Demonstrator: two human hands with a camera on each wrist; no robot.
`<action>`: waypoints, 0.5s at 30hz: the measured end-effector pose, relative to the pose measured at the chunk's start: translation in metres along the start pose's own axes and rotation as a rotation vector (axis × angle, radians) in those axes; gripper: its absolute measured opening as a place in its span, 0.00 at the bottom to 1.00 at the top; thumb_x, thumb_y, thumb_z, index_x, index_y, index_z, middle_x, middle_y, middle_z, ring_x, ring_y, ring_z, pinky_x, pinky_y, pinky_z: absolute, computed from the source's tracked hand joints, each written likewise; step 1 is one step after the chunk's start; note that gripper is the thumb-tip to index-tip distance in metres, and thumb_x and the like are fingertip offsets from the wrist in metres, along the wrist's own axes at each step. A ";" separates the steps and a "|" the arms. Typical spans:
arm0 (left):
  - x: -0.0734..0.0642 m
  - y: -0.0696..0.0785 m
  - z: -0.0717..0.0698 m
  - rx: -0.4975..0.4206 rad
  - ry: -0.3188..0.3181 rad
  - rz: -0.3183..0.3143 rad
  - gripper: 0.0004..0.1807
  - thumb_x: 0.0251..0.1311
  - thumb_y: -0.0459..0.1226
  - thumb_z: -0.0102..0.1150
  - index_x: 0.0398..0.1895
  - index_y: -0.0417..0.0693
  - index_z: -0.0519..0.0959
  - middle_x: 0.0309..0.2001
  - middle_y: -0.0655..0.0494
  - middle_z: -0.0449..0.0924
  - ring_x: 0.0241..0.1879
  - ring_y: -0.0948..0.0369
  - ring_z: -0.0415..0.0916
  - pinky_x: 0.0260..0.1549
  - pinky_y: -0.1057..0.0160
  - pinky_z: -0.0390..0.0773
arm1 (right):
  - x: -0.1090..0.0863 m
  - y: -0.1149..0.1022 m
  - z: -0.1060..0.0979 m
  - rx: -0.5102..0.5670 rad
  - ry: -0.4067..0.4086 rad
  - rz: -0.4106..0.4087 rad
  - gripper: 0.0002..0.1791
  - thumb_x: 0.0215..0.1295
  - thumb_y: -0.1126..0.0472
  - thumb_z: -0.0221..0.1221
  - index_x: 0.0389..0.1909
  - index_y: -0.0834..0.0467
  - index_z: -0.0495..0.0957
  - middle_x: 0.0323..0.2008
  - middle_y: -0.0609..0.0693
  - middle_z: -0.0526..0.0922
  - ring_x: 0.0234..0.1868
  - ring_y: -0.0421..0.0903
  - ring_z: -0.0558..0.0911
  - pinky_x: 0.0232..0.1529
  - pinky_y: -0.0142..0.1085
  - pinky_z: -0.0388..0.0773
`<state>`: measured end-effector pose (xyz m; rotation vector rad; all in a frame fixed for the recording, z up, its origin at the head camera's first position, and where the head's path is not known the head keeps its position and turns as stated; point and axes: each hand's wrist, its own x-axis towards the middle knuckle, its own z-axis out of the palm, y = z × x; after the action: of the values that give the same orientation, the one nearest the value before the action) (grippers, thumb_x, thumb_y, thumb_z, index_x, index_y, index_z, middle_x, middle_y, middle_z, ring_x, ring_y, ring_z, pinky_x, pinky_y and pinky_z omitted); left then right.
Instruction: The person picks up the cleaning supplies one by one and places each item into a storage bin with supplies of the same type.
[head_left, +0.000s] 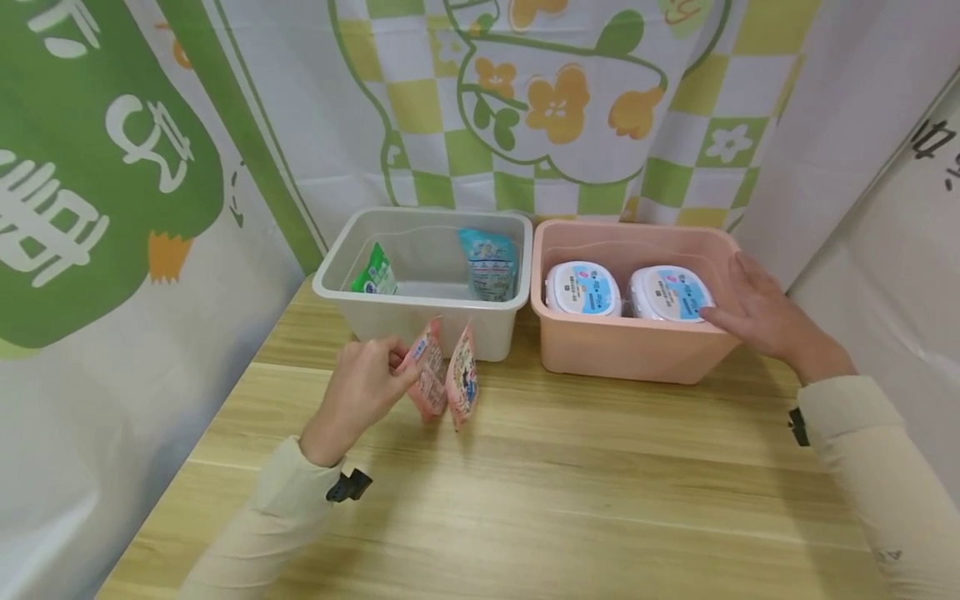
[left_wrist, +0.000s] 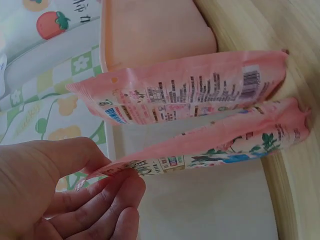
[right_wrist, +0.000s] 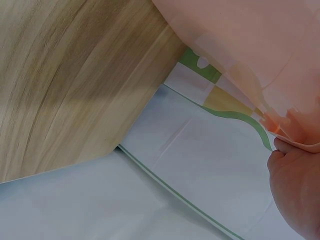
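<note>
My left hand [head_left: 365, 385] pinches the top edge of a pink pouch [head_left: 429, 375] between thumb and fingers. In the left wrist view the printed front of this held pouch [left_wrist: 225, 150] faces partly towards the camera. Beside it a second pink pouch [head_left: 462, 379] stands upright on the table, its barcoded back turned to the held one. My right hand [head_left: 772, 321] rests over the right rim of the pink bin [head_left: 622, 346], fingers extended and thumb tip right by the lid of a white tub [head_left: 671, 292]. Another white tub [head_left: 582, 287] sits left of it inside the bin.
A grey bin [head_left: 435, 325] stands left of the pink one, holding a green packet [head_left: 375, 273] and a blue pouch [head_left: 489, 262]. Both bins stand at the back of the wooden table [head_left: 570, 483], against a patterned cloth [head_left: 555, 92]. White cloth hangs at both sides.
</note>
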<state>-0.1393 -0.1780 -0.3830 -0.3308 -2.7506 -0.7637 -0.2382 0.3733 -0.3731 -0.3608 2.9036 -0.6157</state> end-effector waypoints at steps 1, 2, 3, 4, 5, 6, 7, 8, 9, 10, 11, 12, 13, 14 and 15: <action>-0.001 -0.001 0.000 0.005 0.004 0.005 0.02 0.57 0.30 0.69 0.29 0.39 0.86 0.25 0.50 0.87 0.21 0.61 0.76 0.24 0.64 0.76 | 0.000 0.000 0.000 -0.003 0.002 -0.003 0.59 0.78 0.33 0.48 0.82 0.62 0.20 0.83 0.57 0.14 0.84 0.66 0.22 0.79 0.72 0.31; -0.001 -0.002 0.000 0.006 0.004 0.009 0.03 0.57 0.30 0.69 0.29 0.39 0.86 0.25 0.50 0.87 0.21 0.61 0.76 0.23 0.64 0.76 | 0.000 -0.001 0.001 -0.003 0.001 -0.005 0.59 0.78 0.33 0.48 0.82 0.62 0.21 0.83 0.57 0.14 0.84 0.66 0.22 0.79 0.72 0.31; -0.002 -0.002 0.000 0.002 0.003 0.012 0.03 0.58 0.30 0.69 0.29 0.38 0.86 0.25 0.49 0.88 0.21 0.62 0.76 0.22 0.65 0.76 | 0.000 -0.001 0.001 -0.002 0.001 -0.008 0.58 0.78 0.33 0.48 0.82 0.63 0.21 0.83 0.57 0.14 0.84 0.66 0.22 0.79 0.72 0.31; -0.002 -0.003 0.001 -0.002 0.003 0.014 0.02 0.58 0.30 0.69 0.29 0.38 0.86 0.25 0.48 0.88 0.21 0.62 0.77 0.22 0.65 0.76 | -0.001 -0.002 0.001 -0.003 0.000 -0.009 0.58 0.78 0.34 0.48 0.82 0.63 0.21 0.83 0.58 0.14 0.84 0.66 0.22 0.79 0.72 0.31; -0.003 -0.004 0.001 -0.005 0.005 0.015 0.02 0.58 0.29 0.69 0.29 0.38 0.86 0.26 0.48 0.88 0.21 0.62 0.77 0.21 0.65 0.76 | -0.001 -0.003 0.001 -0.005 0.001 -0.011 0.58 0.78 0.34 0.48 0.82 0.64 0.21 0.83 0.58 0.15 0.84 0.66 0.22 0.79 0.72 0.31; -0.003 -0.004 0.001 -0.007 0.008 0.018 0.03 0.58 0.29 0.69 0.29 0.38 0.85 0.26 0.48 0.88 0.21 0.62 0.77 0.21 0.65 0.77 | -0.001 -0.003 0.001 -0.003 0.000 -0.011 0.58 0.78 0.34 0.48 0.82 0.64 0.21 0.83 0.58 0.15 0.84 0.66 0.22 0.79 0.72 0.31; -0.003 -0.005 0.002 -0.006 0.013 0.022 0.03 0.57 0.29 0.69 0.28 0.38 0.85 0.26 0.48 0.88 0.21 0.62 0.78 0.21 0.65 0.77 | -0.001 -0.004 0.001 -0.002 -0.001 -0.011 0.58 0.78 0.34 0.48 0.82 0.64 0.21 0.83 0.58 0.14 0.84 0.66 0.22 0.79 0.72 0.30; -0.004 -0.005 0.002 -0.004 0.018 0.028 0.02 0.57 0.29 0.69 0.28 0.39 0.85 0.25 0.48 0.88 0.21 0.62 0.78 0.22 0.65 0.78 | -0.001 -0.004 0.001 0.002 -0.001 -0.013 0.58 0.78 0.34 0.48 0.82 0.64 0.21 0.83 0.58 0.14 0.84 0.66 0.22 0.79 0.72 0.30; -0.003 -0.006 0.002 0.002 0.025 0.034 0.02 0.57 0.29 0.69 0.27 0.39 0.85 0.25 0.48 0.88 0.21 0.62 0.78 0.22 0.65 0.78 | -0.001 -0.005 0.001 0.003 0.001 -0.014 0.58 0.78 0.34 0.48 0.82 0.63 0.21 0.83 0.59 0.15 0.84 0.67 0.22 0.79 0.72 0.30; -0.003 -0.006 0.002 0.008 0.032 0.041 0.03 0.56 0.29 0.68 0.27 0.39 0.85 0.25 0.49 0.88 0.21 0.62 0.78 0.23 0.65 0.78 | 0.000 -0.005 0.000 0.004 0.003 -0.015 0.58 0.78 0.34 0.48 0.82 0.64 0.21 0.83 0.59 0.15 0.84 0.67 0.23 0.79 0.72 0.30; -0.003 -0.007 0.002 0.011 0.037 0.049 0.02 0.56 0.28 0.68 0.27 0.39 0.85 0.24 0.49 0.87 0.21 0.62 0.78 0.23 0.65 0.77 | 0.000 -0.004 0.001 0.003 0.005 -0.015 0.58 0.78 0.34 0.48 0.82 0.63 0.21 0.83 0.59 0.14 0.84 0.67 0.22 0.79 0.72 0.30; -0.002 -0.007 0.002 0.014 0.040 0.057 0.02 0.56 0.28 0.68 0.27 0.39 0.85 0.24 0.50 0.87 0.21 0.62 0.77 0.23 0.66 0.77 | 0.000 -0.004 0.001 0.005 0.008 -0.014 0.58 0.78 0.34 0.48 0.82 0.63 0.21 0.83 0.59 0.14 0.84 0.67 0.23 0.79 0.72 0.30; -0.002 -0.007 0.002 0.017 0.041 0.064 0.02 0.56 0.28 0.67 0.27 0.39 0.85 0.24 0.50 0.87 0.21 0.63 0.76 0.22 0.66 0.76 | 0.000 -0.004 0.001 0.001 0.009 -0.014 0.58 0.78 0.34 0.48 0.82 0.63 0.21 0.83 0.59 0.14 0.84 0.67 0.23 0.79 0.72 0.30; -0.002 -0.008 0.001 0.018 0.042 0.069 0.02 0.56 0.28 0.67 0.27 0.39 0.85 0.23 0.50 0.86 0.20 0.63 0.75 0.22 0.67 0.74 | 0.001 -0.003 0.001 -0.002 0.011 -0.013 0.58 0.78 0.34 0.48 0.82 0.63 0.21 0.83 0.59 0.14 0.84 0.67 0.23 0.79 0.72 0.30; -0.001 -0.008 0.001 0.021 0.041 0.074 0.02 0.57 0.28 0.66 0.27 0.38 0.86 0.23 0.50 0.86 0.20 0.63 0.74 0.21 0.68 0.73 | 0.001 -0.003 0.001 -0.003 0.011 -0.011 0.59 0.78 0.34 0.48 0.82 0.63 0.21 0.82 0.58 0.14 0.84 0.67 0.23 0.79 0.72 0.30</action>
<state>-0.1406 -0.1848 -0.3881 -0.4053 -2.6895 -0.7145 -0.2384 0.3699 -0.3730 -0.3746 2.9151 -0.6164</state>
